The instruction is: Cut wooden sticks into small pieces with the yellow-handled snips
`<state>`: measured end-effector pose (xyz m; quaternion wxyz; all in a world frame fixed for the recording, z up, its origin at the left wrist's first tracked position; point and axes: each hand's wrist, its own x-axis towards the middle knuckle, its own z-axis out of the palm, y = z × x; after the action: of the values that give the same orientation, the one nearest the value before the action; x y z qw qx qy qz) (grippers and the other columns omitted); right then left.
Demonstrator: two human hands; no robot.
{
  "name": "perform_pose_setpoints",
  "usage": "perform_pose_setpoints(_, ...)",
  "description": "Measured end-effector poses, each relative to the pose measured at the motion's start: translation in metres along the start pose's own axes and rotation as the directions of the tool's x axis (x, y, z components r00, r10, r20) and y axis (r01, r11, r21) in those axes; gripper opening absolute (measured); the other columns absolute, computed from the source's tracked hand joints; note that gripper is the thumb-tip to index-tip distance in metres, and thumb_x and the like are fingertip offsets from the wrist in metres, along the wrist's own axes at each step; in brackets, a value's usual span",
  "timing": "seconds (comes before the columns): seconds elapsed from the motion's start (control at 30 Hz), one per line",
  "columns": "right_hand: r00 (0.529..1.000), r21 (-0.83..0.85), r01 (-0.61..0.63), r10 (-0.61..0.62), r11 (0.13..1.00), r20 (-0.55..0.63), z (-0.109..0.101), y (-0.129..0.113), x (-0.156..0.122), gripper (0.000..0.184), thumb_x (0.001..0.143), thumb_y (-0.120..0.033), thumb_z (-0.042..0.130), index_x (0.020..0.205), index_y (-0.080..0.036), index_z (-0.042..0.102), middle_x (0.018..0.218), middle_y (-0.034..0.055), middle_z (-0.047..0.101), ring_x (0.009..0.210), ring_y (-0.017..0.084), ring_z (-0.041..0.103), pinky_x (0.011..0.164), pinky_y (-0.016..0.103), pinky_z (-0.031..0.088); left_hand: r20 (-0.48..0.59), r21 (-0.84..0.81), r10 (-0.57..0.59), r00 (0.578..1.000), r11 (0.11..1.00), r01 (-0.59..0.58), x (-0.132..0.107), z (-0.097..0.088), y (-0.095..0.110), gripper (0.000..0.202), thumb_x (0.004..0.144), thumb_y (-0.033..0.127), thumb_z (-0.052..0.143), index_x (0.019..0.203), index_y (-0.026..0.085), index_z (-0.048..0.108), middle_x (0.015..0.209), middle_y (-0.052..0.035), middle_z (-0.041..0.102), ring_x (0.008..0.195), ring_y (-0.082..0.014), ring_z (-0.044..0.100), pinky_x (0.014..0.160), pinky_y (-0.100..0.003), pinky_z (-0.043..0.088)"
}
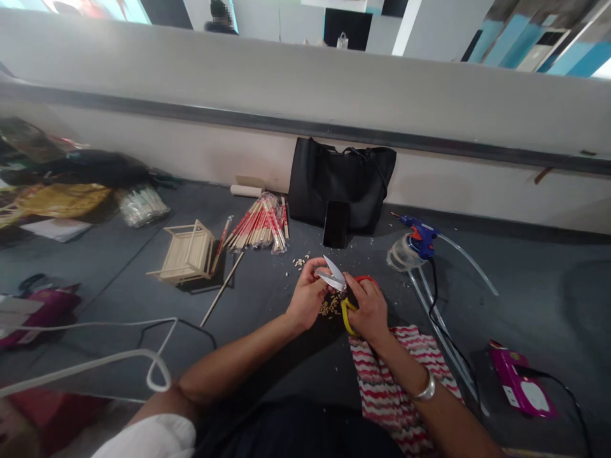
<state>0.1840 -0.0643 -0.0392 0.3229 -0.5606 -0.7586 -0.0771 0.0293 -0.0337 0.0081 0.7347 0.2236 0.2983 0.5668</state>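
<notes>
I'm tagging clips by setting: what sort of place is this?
Likely an improvised craft spot on an indoor floor by a low wall: a glue gun, bundled chopsticks and a stick-built frame lie about, and the right hand holds shears.

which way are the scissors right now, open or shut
Open: the scissors show two silver blades spread in a V beside the left hand; the right hand grips the handles.

Black tote bag [341,178] sits at twelve o'clock, phone [337,224] leaning on it; chopstick bundle [260,226] at eleven, stick-built box [186,254] at ten, blue glue gun [419,234] at two.
</notes>
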Motion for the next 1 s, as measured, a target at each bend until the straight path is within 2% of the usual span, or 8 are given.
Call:
perform_pose_setpoints(0.17,1.000,0.011,0.014,-0.013,1.000,-0.026,-0.0004,-0.0009,0.0003,0.063,0.067,-0.009,0.054,0.128,-0.022,0.064,0.084,0.0040,0.056,0.081,0.021,0.054,0.076,0.033,0.050,0.007,0.011,0.021,1.000,1.000,-0.021,-0.0032,0.0039,0.0008,0.040,0.062,0.017,0.083,0.094,0.021,0.059,0.070,0.0061,0.063,0.060,-0.0086,0.055,0.061,-0.022,0.045)
perform_pose_setpoints(0.63,0.999,0.053,-0.010,0.008,0.999,0.031,0.0008,0.0012,-0.0004,0.070,0.067,-0.009,0.054,0.134,-0.025,0.061,0.086,0.0044,0.056,0.083,0.022,0.053,0.078,0.035,0.051,-0.010,0.032,0.032,0.999,0.999,-0.031,-0.0037,0.0041,-0.0011,0.040,0.061,0.019,0.083,0.089,0.021,0.055,0.069,0.0059,0.063,0.060,-0.0085,0.056,0.060,-0.021,0.047)
perform_pose_setpoints(1.0,1.000,0.029,-0.028,0.028,0.999,0.000,0.0014,0.0004,-0.0044,0.058,0.069,-0.010,0.052,0.123,-0.023,0.069,0.080,0.0039,0.065,0.073,0.019,0.061,0.072,0.028,0.054,0.023,0.044,0.045,0.999,0.998,-0.046,-0.0017,-0.0001,-0.0011,0.038,0.065,0.022,0.085,0.089,0.022,0.055,0.069,0.0065,0.062,0.061,-0.0084,0.056,0.062,-0.020,0.046)
